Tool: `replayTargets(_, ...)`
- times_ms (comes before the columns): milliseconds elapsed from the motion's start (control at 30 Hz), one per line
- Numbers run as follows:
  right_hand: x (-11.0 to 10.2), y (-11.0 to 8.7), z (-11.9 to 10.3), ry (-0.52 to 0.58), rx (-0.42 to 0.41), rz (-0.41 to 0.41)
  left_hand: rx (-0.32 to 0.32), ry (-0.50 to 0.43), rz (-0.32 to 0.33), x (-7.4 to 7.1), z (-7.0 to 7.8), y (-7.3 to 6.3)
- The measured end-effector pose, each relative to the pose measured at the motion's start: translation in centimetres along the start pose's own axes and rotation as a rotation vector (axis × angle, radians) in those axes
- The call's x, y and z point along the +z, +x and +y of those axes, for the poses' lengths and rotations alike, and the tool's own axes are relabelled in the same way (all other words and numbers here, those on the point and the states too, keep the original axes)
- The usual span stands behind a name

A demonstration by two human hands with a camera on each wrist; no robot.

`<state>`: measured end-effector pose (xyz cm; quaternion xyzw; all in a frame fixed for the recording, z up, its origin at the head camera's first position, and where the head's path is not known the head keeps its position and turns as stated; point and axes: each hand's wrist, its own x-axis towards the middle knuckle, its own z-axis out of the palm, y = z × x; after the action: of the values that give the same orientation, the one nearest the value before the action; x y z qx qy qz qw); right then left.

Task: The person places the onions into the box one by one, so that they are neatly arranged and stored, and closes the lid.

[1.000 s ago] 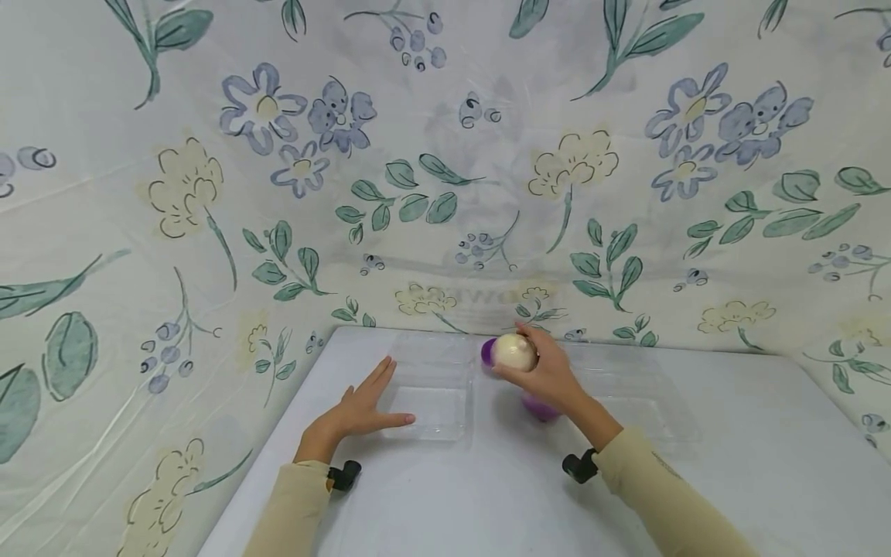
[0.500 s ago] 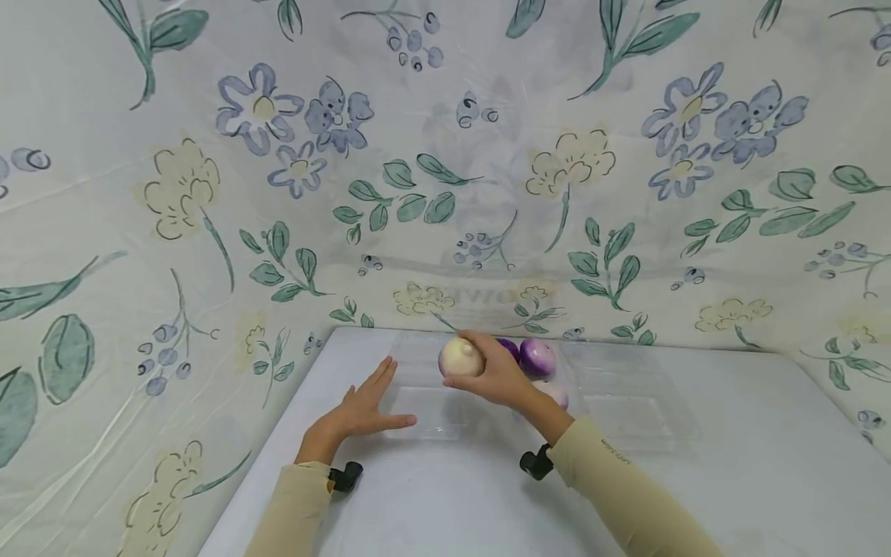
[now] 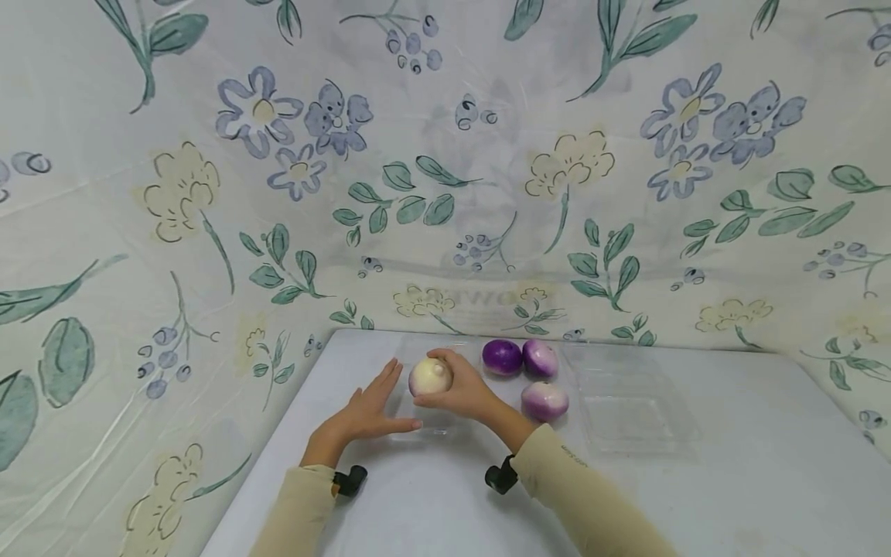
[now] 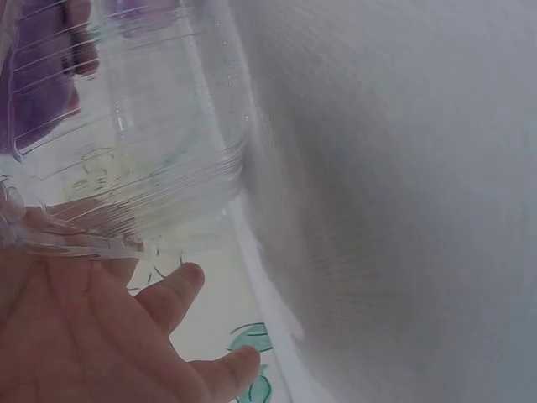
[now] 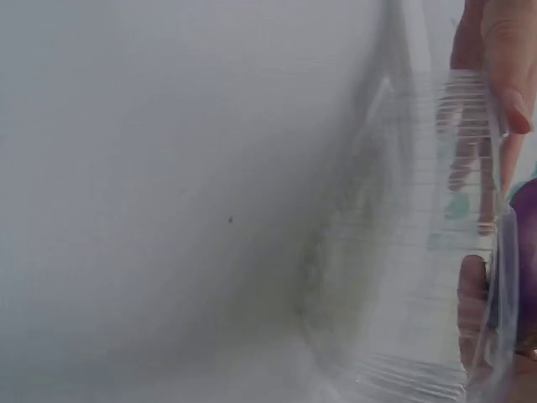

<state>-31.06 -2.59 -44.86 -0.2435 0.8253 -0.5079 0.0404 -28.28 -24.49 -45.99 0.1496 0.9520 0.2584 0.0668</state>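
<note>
Now, your right hand [image 3: 462, 388] grips a round white-and-purple onion [image 3: 428, 377] over a clear rectangular plastic container [image 3: 437, 425]; your left hand [image 3: 363, 415], fingers extended, is at its side; three purplish round onions [image 3: 544, 401] sit rightward.

- A white table [image 3: 752, 472] with a flat, matte top, its far edge running nearly straight across; in the right wrist view a tiny dark speck [image 5: 231, 220] shows on the surface.
- On its left part, a clear, box-shaped plastic container with ribbed walls [image 3: 445, 425].
- Farther right, a transparent rectangular plastic container [image 3: 629, 418], its faint outline showing white tabletop through it.
- Between the two, toward the back, a round, glossy deep-purple onion [image 3: 502, 357].
- Just beside it, on the right, a rounded purple onion with a paler side [image 3: 540, 358].
- Nearer the front edge, a rounded pale-and-purple onion [image 3: 545, 401].
</note>
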Motion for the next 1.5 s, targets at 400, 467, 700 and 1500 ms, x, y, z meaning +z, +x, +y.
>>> replayTargets(400,1.7,0.7,0.1,-0.090,0.093,-0.093,0.007,0.003,0.011,0.3,0.0,-0.1)
replayTargets(467,1.9,0.6,0.0,-0.100,0.114,-0.118,0.009,-0.003,0.010,0.4,0.0,-0.2)
replayTargets(700,2.6,0.7,0.2,-0.113,0.126,-0.165,0.018,-0.012,-0.001,0.5,0.1,-0.1)
replayTargets(1500,2.8,1.5,0.1,-0.136,0.132,-0.220,0.008,-0.027,0.004,-0.1,0.1,-0.1)
